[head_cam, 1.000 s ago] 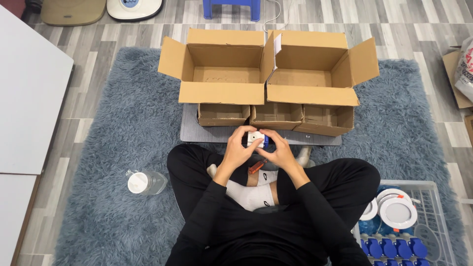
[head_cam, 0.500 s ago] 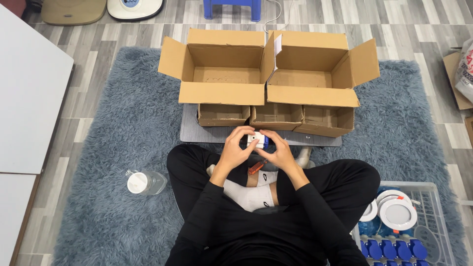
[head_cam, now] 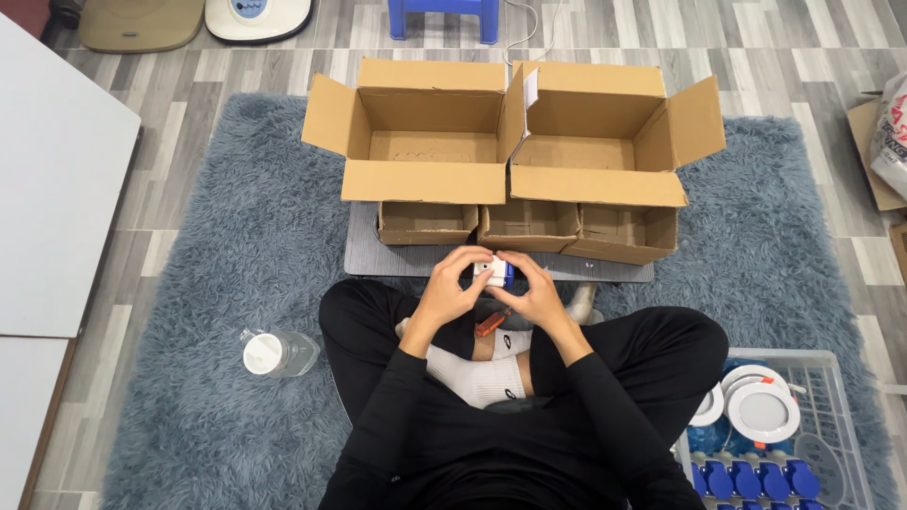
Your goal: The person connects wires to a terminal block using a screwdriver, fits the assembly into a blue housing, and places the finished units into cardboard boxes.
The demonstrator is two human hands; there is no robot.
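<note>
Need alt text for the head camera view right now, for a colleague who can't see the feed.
A person in black sits cross-legged on a grey shaggy rug, left hand and right hand together holding a small white and blue part. Ahead stand two large open cardboard boxes and three smaller ones; a white crate of round parts sits at their right.

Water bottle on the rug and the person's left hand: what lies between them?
In the head view, between the water bottle and the left hand lie bare blue rug and the person's black-trousered left knee.
</note>
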